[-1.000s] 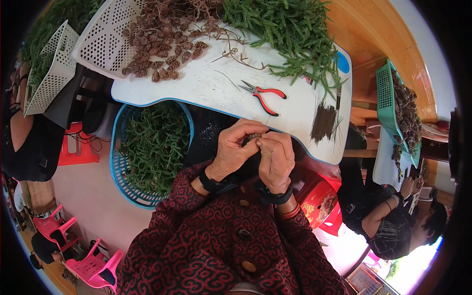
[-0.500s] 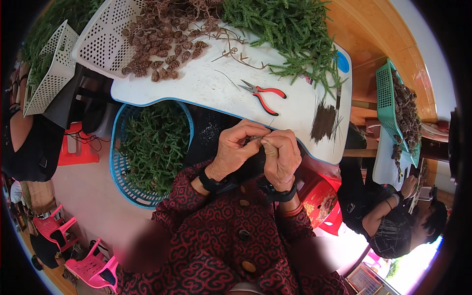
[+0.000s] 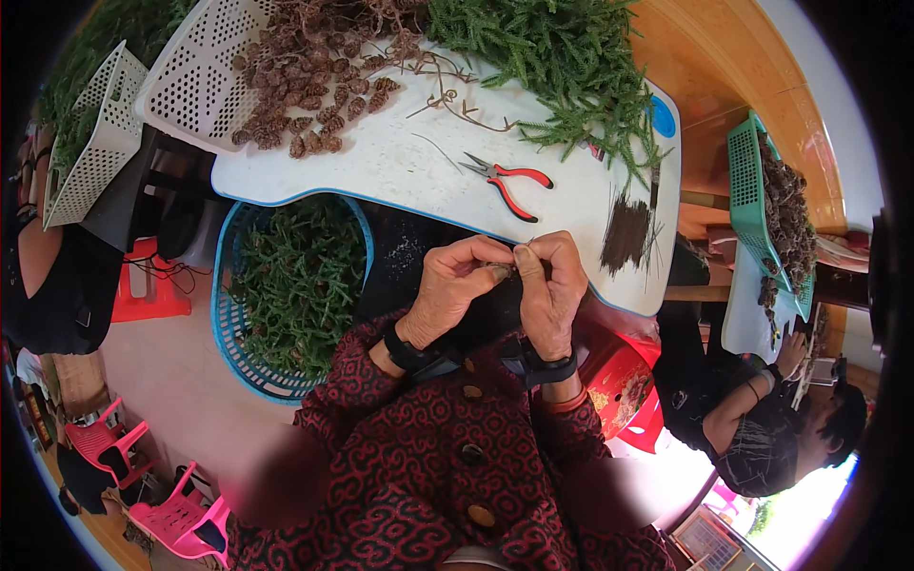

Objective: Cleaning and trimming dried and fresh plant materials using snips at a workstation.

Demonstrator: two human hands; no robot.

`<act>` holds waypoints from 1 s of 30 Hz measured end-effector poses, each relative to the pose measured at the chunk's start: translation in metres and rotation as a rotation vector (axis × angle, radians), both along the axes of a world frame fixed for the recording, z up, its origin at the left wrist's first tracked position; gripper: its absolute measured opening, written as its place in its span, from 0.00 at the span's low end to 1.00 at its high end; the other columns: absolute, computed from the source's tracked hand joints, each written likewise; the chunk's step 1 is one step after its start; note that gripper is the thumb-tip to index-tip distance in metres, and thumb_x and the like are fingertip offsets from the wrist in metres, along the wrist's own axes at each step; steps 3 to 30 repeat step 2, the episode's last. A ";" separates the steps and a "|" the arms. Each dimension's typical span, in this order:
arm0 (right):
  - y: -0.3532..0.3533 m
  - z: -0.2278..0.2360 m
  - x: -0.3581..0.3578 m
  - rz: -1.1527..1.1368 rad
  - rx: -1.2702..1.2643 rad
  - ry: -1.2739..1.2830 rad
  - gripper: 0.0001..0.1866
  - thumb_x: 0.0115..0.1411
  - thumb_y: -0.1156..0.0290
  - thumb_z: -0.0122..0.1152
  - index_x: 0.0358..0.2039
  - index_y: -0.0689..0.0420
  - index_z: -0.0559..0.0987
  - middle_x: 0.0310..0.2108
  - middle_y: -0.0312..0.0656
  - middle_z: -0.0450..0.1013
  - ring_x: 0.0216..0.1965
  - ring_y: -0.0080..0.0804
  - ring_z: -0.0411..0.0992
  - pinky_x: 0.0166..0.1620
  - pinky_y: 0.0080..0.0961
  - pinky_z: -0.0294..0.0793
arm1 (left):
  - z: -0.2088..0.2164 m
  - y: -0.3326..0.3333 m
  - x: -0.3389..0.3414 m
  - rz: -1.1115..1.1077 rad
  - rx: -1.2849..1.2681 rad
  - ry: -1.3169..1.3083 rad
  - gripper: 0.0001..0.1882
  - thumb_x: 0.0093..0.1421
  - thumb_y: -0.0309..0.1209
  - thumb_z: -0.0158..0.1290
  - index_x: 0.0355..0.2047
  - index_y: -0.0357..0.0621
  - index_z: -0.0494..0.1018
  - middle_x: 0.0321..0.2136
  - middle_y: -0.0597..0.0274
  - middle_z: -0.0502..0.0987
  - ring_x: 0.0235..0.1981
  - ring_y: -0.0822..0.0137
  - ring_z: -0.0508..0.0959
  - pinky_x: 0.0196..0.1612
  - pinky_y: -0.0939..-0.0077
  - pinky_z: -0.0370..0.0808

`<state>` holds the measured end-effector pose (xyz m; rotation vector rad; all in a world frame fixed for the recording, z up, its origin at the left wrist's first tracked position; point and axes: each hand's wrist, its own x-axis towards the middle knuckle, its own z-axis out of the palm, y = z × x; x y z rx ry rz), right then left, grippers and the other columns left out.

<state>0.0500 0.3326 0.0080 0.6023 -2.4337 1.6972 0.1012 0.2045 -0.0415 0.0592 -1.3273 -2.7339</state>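
Note:
At the near edge of the white table point(image 3: 381, 171), my left hand point(image 3: 461, 290) and my right hand point(image 3: 550, 290) meet with fingertips pinched together. A small brownish thing shows between them, mostly hidden by the fingers, so its kind is unclear. Beyond the hands, pliers point(image 3: 509, 183) with red handles lie with their handles spread. To their right is a bundle of thin dark wires point(image 3: 626, 236). Small brown pine cones point(image 3: 309, 105) are heaped at the far left of the table, and green artificial sprigs point(image 3: 543, 57) are piled at the far middle.
A blue basket point(image 3: 226, 314) of green sprigs stands below the table's left side. White perforated baskets point(image 3: 205, 90) point(image 3: 95, 143) are at the far left. At right, a person point(image 3: 743, 419) works beside a green basket point(image 3: 747, 200). Pink chairs point(image 3: 181, 523) stand at lower left.
My right thumb has straightened and moved up against the index finger, and the right hand has turned slightly. The left fingers have shifted a little around the small thing.

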 end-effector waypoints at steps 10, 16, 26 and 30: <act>-0.002 0.002 -0.001 -0.009 0.011 -0.017 0.06 0.60 0.82 0.60 0.28 0.60 0.72 0.27 0.37 0.69 0.28 0.24 0.64 0.34 0.20 0.66 | 0.004 0.002 0.000 -0.007 0.145 -0.064 0.10 0.61 0.14 0.51 0.39 0.35 0.79 0.40 0.58 0.78 0.42 0.69 0.76 0.49 0.75 0.73; -0.002 0.002 -0.001 -0.009 0.011 -0.017 0.06 0.60 0.82 0.60 0.28 0.60 0.72 0.27 0.37 0.69 0.28 0.24 0.64 0.34 0.20 0.66 | 0.004 0.002 0.000 -0.007 0.145 -0.064 0.10 0.61 0.14 0.51 0.39 0.35 0.79 0.40 0.58 0.78 0.42 0.69 0.76 0.49 0.75 0.73; -0.002 0.002 -0.001 -0.009 0.011 -0.017 0.06 0.60 0.82 0.60 0.28 0.60 0.72 0.27 0.37 0.69 0.28 0.24 0.64 0.34 0.20 0.66 | 0.004 0.002 0.000 -0.007 0.145 -0.064 0.10 0.61 0.14 0.51 0.39 0.35 0.79 0.40 0.58 0.78 0.42 0.69 0.76 0.49 0.75 0.73; -0.002 0.002 -0.001 -0.009 0.011 -0.017 0.06 0.60 0.82 0.60 0.28 0.60 0.72 0.27 0.37 0.69 0.28 0.24 0.64 0.34 0.20 0.66 | 0.004 0.002 0.000 -0.007 0.145 -0.064 0.10 0.61 0.14 0.51 0.39 0.35 0.79 0.40 0.58 0.78 0.42 0.69 0.76 0.49 0.75 0.73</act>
